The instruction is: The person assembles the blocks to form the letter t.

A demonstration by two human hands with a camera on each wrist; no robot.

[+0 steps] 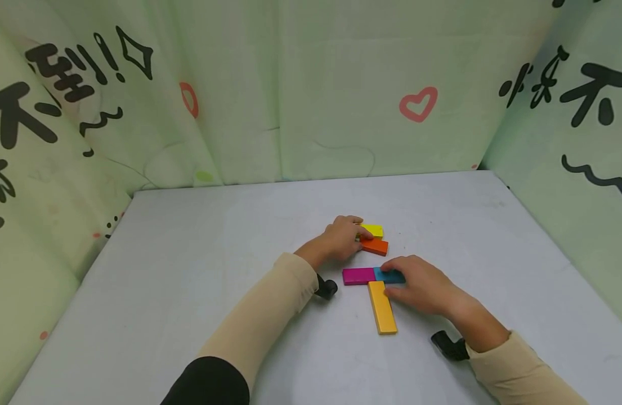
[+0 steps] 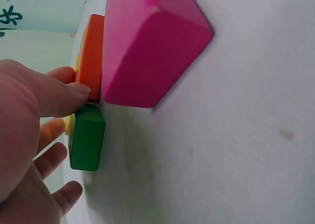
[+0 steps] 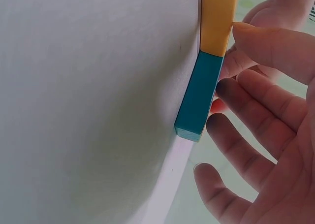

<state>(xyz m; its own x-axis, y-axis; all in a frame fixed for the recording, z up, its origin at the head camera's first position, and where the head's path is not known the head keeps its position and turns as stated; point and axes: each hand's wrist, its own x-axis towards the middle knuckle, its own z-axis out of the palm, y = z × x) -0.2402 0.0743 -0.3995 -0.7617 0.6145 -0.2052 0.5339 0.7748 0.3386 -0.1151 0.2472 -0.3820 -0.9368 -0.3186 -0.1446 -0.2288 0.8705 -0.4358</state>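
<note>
Toward the back of the cluster, my left hand (image 1: 340, 239) pinches at the left end of an orange block (image 1: 376, 247), thumb on its near side. A yellow block (image 1: 374, 231) lies just behind, partly covered by the fingers. The left wrist view also shows a green block (image 2: 87, 140) below the thumb tip. Nearer, a magenta block (image 1: 358, 276) and a blue block (image 3: 199, 93) lie end to end, with an amber block (image 1: 383, 312) running toward me from where they meet. My right hand (image 1: 424, 287) has extended fingers touching the blue block and its thumb tip at the amber block's side.
All the blocks lie on a white tabletop (image 1: 214, 270). Pale green curtains (image 1: 336, 101) with dark lettering and red hearts enclose the back and sides. Black wrist cameras are strapped under both wrists, close above the table.
</note>
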